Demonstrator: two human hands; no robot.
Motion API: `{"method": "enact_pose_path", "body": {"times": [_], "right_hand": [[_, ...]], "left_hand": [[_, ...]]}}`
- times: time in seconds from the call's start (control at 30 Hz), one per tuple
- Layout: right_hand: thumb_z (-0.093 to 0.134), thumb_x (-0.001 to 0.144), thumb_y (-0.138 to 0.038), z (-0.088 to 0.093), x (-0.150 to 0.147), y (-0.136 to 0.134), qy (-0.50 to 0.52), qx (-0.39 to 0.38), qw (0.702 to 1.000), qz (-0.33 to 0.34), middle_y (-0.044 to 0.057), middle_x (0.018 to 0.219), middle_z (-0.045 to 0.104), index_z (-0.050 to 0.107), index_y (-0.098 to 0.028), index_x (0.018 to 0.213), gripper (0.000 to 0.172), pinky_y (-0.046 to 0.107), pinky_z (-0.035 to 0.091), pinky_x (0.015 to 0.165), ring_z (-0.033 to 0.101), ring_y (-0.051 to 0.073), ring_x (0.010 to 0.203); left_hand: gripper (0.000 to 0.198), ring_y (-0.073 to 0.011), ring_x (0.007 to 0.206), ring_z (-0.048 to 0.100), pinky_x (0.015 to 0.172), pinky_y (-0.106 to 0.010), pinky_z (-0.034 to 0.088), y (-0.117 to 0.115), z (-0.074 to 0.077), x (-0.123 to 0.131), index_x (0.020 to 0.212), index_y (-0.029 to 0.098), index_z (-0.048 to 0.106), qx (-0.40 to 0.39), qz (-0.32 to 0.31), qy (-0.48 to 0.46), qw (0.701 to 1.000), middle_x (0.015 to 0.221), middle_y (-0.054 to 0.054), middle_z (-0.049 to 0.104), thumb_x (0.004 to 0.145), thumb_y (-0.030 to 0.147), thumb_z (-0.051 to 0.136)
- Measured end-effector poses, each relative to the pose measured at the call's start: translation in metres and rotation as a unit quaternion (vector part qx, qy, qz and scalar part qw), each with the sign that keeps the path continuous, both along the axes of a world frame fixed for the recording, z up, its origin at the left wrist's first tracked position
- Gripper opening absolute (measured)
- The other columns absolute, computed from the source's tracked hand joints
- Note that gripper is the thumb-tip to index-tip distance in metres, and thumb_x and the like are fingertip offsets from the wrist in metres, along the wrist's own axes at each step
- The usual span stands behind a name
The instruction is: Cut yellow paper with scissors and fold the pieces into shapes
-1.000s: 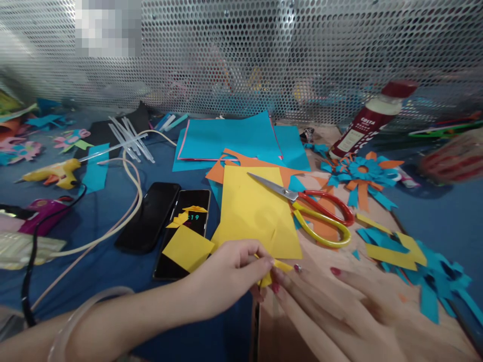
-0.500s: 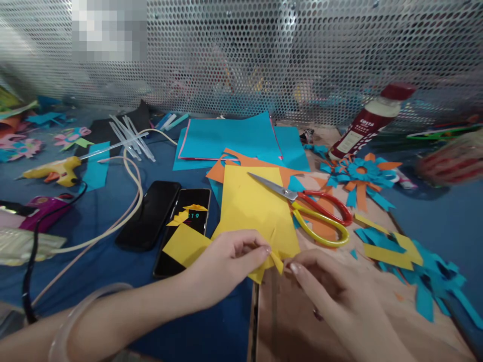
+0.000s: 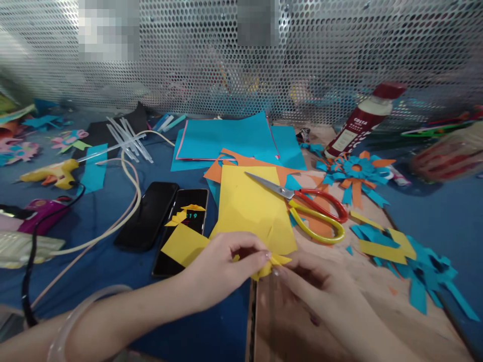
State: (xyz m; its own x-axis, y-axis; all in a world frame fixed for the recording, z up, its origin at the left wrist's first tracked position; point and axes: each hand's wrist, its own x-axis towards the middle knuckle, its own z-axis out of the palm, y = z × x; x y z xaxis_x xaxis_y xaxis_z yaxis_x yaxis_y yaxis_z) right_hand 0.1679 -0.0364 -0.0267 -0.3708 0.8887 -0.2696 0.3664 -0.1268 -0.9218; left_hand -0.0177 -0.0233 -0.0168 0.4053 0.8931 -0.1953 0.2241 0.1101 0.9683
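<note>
My left hand (image 3: pixel 239 259) pinches a small folded yellow paper piece (image 3: pixel 279 260) between thumb and finger. Close on its right, my right hand (image 3: pixel 307 276) is closed with its fingertips on the same piece. Both hands are over the lower edge of a yellow sheet (image 3: pixel 249 201). Scissors (image 3: pixel 287 193) with one red and one yellow handle lie on that sheet, blades partly apart. A yellow square (image 3: pixel 184 245) rests partly on a lit phone, left of my left hand. Two small folded yellow pieces (image 3: pixel 177 218) lie on the phone above the square.
A dark phone (image 3: pixel 147 216), a yellow glue gun (image 3: pixel 53 173) and cables are at the left. Blue sheets (image 3: pixel 226 138) and clear glue sticks (image 3: pixel 130 141) lie further back. At the right are a bottle (image 3: pixel 362 120), a blue and orange paper flower (image 3: pixel 356 171) and paper scraps.
My right hand has moved left and closer to my left hand, its fingertips now on the folded piece. The piece's tip has turned to point right. The view has shifted slightly.
</note>
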Motion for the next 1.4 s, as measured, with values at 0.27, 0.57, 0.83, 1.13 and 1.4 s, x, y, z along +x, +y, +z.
{"method": "enact_pose_path", "body": {"times": [0.27,0.57,0.83,1.13,1.4], "right_hand": [[0.05,0.084,-0.038,0.005,0.0,0.007,-0.005,0.008,1.0,0.029,-0.002,0.056,0.052,0.056,-0.018,0.067,0.027,0.019,0.038,0.044,0.047,0.009,0.052],[0.049,0.084,-0.034,0.012,-0.003,0.008,-0.033,0.035,0.998,0.044,-0.003,0.059,0.05,0.056,-0.019,0.068,0.023,0.019,0.037,0.046,0.044,0.008,0.053],[0.042,0.089,-0.038,0.012,0.003,0.009,-0.045,0.002,0.99,0.133,-0.003,0.062,0.05,0.059,-0.02,0.076,0.028,0.018,0.034,0.044,0.041,0.008,0.053],[0.042,0.09,-0.031,0.02,0.011,0.012,-0.088,0.052,0.97,0.219,-0.001,0.073,0.059,0.058,-0.019,0.078,0.024,0.019,0.039,0.054,0.05,0.009,0.063],[0.046,0.087,-0.031,0.019,0.014,0.021,-0.043,0.023,0.963,0.266,-0.001,0.073,0.058,0.057,-0.019,0.076,0.019,0.022,0.041,0.058,0.051,0.011,0.067]], "left_hand": [[0.012,-0.0092,0.065,0.048,0.062,-0.022,0.038,0.001,-0.006,0.003,0.076,0.015,0.053,-0.073,0.007,-0.057,0.996,0.069,0.002,0.052,0.082,0.025,0.054],[0.013,-0.0087,0.064,0.045,0.06,-0.022,0.036,-0.002,-0.001,0.002,0.076,0.016,0.053,-0.052,-0.025,-0.008,0.998,0.07,0.003,0.051,0.083,0.027,0.051],[0.016,-0.0085,0.056,0.046,0.055,-0.022,0.036,0.001,0.004,-0.001,0.071,0.016,0.049,-0.104,-0.111,-0.016,0.988,0.061,0.003,0.051,0.084,0.026,0.045],[0.019,-0.0078,0.054,0.047,0.053,-0.02,0.037,0.004,0.007,-0.005,0.07,0.016,0.05,-0.102,-0.184,0.007,0.978,0.059,0.003,0.052,0.084,0.027,0.046],[0.016,-0.0067,0.054,0.049,0.053,-0.017,0.038,0.006,0.007,-0.006,0.072,0.016,0.051,-0.056,-0.252,0.004,0.966,0.058,0.003,0.052,0.086,0.023,0.046]]}}
